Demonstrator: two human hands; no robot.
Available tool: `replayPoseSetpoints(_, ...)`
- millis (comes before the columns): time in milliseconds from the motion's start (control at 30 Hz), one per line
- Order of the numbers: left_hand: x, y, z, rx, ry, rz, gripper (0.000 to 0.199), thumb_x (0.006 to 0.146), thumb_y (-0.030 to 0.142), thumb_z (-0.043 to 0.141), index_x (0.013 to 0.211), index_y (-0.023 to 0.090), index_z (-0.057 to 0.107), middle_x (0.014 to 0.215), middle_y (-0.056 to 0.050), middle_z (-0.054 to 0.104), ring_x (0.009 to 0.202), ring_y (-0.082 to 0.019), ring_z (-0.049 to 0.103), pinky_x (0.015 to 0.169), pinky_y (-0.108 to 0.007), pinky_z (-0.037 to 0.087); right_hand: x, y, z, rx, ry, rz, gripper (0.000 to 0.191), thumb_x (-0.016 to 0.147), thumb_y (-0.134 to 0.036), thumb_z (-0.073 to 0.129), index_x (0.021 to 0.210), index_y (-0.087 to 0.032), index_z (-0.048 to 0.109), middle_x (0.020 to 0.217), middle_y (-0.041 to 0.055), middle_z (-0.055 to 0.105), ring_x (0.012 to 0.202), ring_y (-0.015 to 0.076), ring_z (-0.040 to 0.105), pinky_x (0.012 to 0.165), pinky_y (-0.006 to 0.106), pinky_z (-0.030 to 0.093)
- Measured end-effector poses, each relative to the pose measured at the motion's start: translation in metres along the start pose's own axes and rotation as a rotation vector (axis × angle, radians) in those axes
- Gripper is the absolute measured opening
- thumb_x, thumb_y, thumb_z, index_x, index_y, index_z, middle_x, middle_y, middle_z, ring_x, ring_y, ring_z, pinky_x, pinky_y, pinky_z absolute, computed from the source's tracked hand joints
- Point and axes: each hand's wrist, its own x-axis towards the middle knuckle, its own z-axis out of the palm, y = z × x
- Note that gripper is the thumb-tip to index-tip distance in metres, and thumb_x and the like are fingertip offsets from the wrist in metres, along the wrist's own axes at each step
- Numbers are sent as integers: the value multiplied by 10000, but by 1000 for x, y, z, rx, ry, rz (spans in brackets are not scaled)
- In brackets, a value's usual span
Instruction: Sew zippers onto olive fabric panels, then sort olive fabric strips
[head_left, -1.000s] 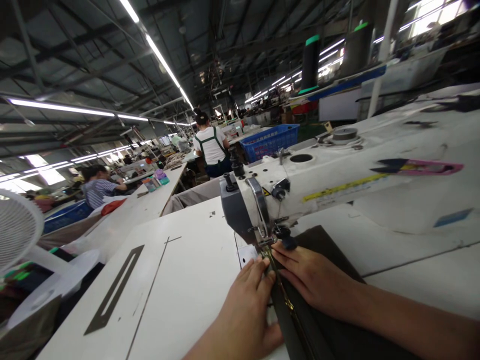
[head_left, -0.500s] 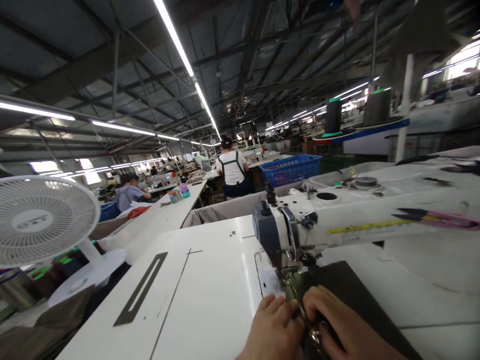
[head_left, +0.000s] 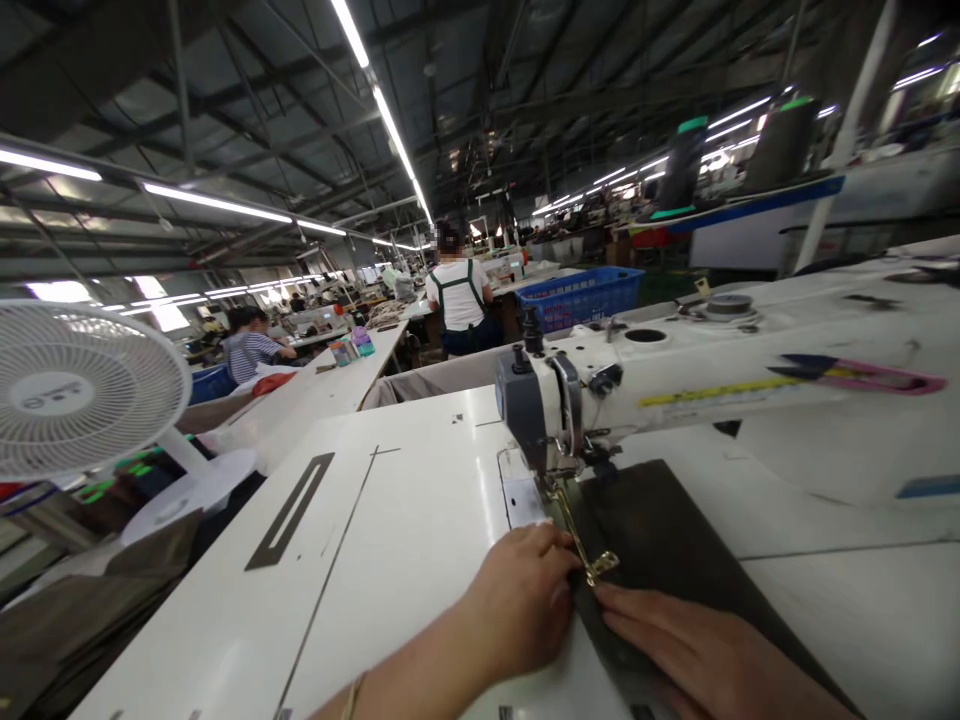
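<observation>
A white industrial sewing machine [head_left: 675,385] stands on a white table [head_left: 390,540]. A dark olive fabric piece [head_left: 660,550] with a brass zipper [head_left: 581,545] lies under the machine's presser foot [head_left: 556,482]. My left hand [head_left: 517,600] rests with curled fingers on the fabric's left edge beside the zipper, its fingertips at the zipper pull. My right hand [head_left: 697,650] lies flat on the fabric just right of the zipper, pressing it down.
A white desk fan [head_left: 82,390] stands at the left over a pile of olive fabric [head_left: 82,610]. Pink-handled snips [head_left: 862,375] lie on the machine arm. A blue crate [head_left: 581,295] and two other workers [head_left: 457,295] sit at tables behind.
The camera view lifted and swung left, bringing the fan in. Both hands slid back toward me along the zipper, and the zipper pull now shows between them.
</observation>
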Motion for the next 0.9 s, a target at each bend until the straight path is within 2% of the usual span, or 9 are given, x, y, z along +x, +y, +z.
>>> replayPoseSetpoints(100, -1, 11, -6, -87, 45, -119, 433, 633, 145, 688, 1051, 191, 581, 1091, -67, 605, 998, -229, 572, 888, -358, 480, 24, 11, -17, 367, -223, 450, 307, 886, -287, 395, 728, -189, 640, 723, 26, 681, 664, 170, 640, 592, 238, 496)
replayPoseSetpoints(133, 1, 14, -7, -116, 95, -185, 420, 619, 185, 745, 1011, 187, 598, 1028, -57, 628, 944, -227, 585, 858, -357, 487, 33, 17, -24, 461, -287, 541, 347, 880, -354, 397, 655, -186, 602, 647, 16, 641, 601, 163, 600, 538, 241, 455)
replayPoseSetpoints(200, 6, 21, -10, -172, 208, -314, 310, 622, 252, 801, 872, 175, 634, 871, -26, 665, 823, -207, 605, 779, -326, 492, 49, 28, -35, 601, -372, 615, 411, 849, -467, 398, 591, -177, 535, 563, 0, 544, 532, 141, 503, 485, 238, 361)
replayPoseSetpoints(300, 17, 24, -15, -265, 286, -388, 125, 679, 188, 770, 694, 164, 648, 703, 15, 667, 679, -153, 606, 666, -243, 462, 63, 35, -46, 709, -415, 627, 470, 808, -575, 394, 597, -172, 510, 542, -17, 450, 523, 122, 412, 485, 239, 290)
replayPoseSetpoints(367, 21, 24, -19, -299, 293, -384, 95, 698, 139, 742, 663, 164, 657, 657, 30, 659, 626, -132, 594, 613, -211, 437, 66, 34, -51, 709, -410, 638, 483, 808, -592, 381, 618, -171, 523, 558, -11, 461, 544, 131, 419, 502, 245, 302)
replayPoseSetpoints(500, 23, 23, -24, -296, 299, -349, 83, 728, 106, 690, 673, 167, 675, 647, 35, 652, 618, -128, 579, 589, -200, 420, 65, 26, -56, 623, -338, 550, 406, 853, -468, 362, 673, -172, 572, 671, 27, 589, 652, 171, 523, 581, 264, 381)
replayPoseSetpoints(667, 19, 25, -27, -245, 303, -307, 92, 758, 116, 629, 710, 177, 679, 672, 24, 666, 630, -136, 593, 592, -213, 436, 64, 18, -53, 420, -279, 504, 152, 781, -276, 523, 702, -173, 602, 665, 9, 616, 623, 163, 557, 535, 246, 357)
replayPoseSetpoints(800, 9, 25, -17, -78, 359, -147, 88, 737, 123, 605, 738, 194, 658, 734, 1, 689, 696, -159, 630, 677, -258, 483, 53, 6, -39, 351, -168, 454, 182, 827, -267, 533, 672, -198, 598, 645, -12, 640, 605, 155, 596, 545, 240, 412)
replayPoseSetpoints(900, -2, 20, 8, 77, 431, 57, 99, 755, 138, 557, 790, 197, 628, 822, -18, 697, 727, -163, 652, 728, -293, 520, 30, -3, -15, 268, -76, 303, 189, 831, -154, 472, 790, -222, 644, 775, -3, 696, 711, 158, 657, 640, 230, 504)
